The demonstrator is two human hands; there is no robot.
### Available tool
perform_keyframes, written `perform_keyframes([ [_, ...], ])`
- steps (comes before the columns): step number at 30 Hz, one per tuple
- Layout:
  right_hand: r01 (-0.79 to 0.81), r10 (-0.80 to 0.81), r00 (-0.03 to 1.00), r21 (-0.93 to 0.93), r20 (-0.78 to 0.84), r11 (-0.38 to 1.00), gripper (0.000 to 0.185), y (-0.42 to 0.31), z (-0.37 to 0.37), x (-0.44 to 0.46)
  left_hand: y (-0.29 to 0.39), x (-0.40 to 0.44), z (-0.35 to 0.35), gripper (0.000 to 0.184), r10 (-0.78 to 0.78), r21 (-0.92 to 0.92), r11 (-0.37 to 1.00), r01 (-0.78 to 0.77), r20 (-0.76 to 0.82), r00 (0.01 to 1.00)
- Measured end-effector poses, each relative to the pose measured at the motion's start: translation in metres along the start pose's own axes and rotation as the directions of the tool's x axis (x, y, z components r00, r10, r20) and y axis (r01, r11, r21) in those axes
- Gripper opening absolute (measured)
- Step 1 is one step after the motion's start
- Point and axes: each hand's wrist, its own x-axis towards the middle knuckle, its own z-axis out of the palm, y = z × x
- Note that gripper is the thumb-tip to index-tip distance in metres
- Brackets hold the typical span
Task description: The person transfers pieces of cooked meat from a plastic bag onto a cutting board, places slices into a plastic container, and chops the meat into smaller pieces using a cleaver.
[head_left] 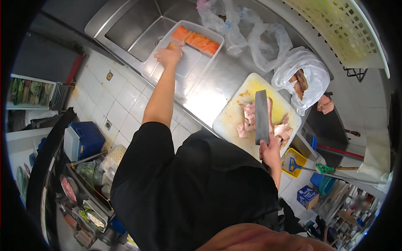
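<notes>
In my right hand [271, 154] is the handle of a cleaver [262, 117], its broad grey blade lying over a white cutting board [228, 119]. Cut pieces of pale pink meat [249, 115] lie on both sides of the blade. My left hand [168, 55] reaches to the near left side of a clear plastic container [222, 42]. Its fingers are curled, and what they hold is mostly hidden. Orange-red fillets [202, 43], which look like salmon, fill the container's far part.
A steel sink [134, 31] is at upper left. White plastic bags [268, 46] line the counter's back, one holding brown meat [299, 83]. A perforated plastic basket [339, 29] overhangs the upper right. A yellow dustpan [294, 161] and blue cooler [86, 140] are below.
</notes>
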Motion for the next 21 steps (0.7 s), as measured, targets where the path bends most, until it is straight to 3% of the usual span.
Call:
perform_keyframes([
  [2, -0.026, 0.025, 0.999, -0.009, -0.025, 1.000, 0.029, -0.001, 0.006, -0.001, 0.000, -0.017, -0.002, 0.094, 0.152, 0.138, 0.974, -0.182, 0.199, 0.968],
  [3, -0.028, 0.028, 0.999, -0.006, -0.026, 1.000, 0.029, -0.003, 0.008, -0.001, 0.000, -0.026, -0.007, 0.094, 0.155, 0.139, 0.973, -0.185, 0.201, 0.967],
  [5, -0.029, 0.030, 0.999, 0.023, -0.045, 0.999, 0.029, -0.006, 0.014, -0.003, -0.001, -0.036, -0.016, 0.077, 0.183, -0.063, 0.983, -0.172, 0.283, 0.942],
  [6, -0.034, 0.035, 0.998, 0.030, -0.046, 0.999, 0.029, -0.005, 0.016, -0.003, -0.001, -0.034, -0.014, 0.077, 0.188, -0.059, 0.982, -0.178, 0.287, 0.939],
  [9, -0.037, 0.042, 0.998, 0.094, -0.054, 0.995, 0.028, -0.003, 0.019, -0.004, -0.004, -0.028, -0.007, 0.063, 0.143, -0.090, 0.988, -0.126, 0.229, 0.963],
  [11, -0.031, 0.038, 0.997, 0.105, -0.068, 0.994, 0.028, -0.002, 0.020, -0.005, -0.016, -0.019, 0.005, 0.043, 0.200, -0.111, 0.975, -0.190, 0.083, 0.976],
  [15, -0.033, 0.043, 0.995, 0.123, -0.085, 0.992, 0.028, 0.006, 0.019, -0.005, -0.034, -0.006, 0.023, 0.038, 0.272, -0.144, 0.954, -0.263, 0.050, 0.961],
  [17, 0.103, -0.096, 0.986, 0.048, -0.136, 0.994, 0.029, 0.031, 0.011, -0.001, -0.048, 0.011, 0.041, 0.025, 0.441, -0.148, 0.884, -0.443, -0.051, 0.896],
  [18, 0.093, -0.086, 0.985, 0.037, -0.151, 0.995, 0.028, 0.031, 0.006, -0.005, -0.057, 0.018, 0.050, 0.020, 0.521, -0.180, 0.817, -0.547, -0.174, 0.836],
  [19, 0.083, -0.077, 0.983, 0.026, -0.166, 0.996, 0.028, 0.027, -0.001, -0.010, -0.056, 0.020, 0.046, 0.022, 0.439, -0.228, 0.869, -0.439, -0.056, 0.897],
  [21, 0.048, -0.031, 0.978, 0.075, -0.207, 0.996, 0.026, 0.023, -0.012, -0.020, -0.033, -0.002, 0.011, 0.030, 0.436, -0.181, 0.887, -0.425, 0.024, 0.900],
])
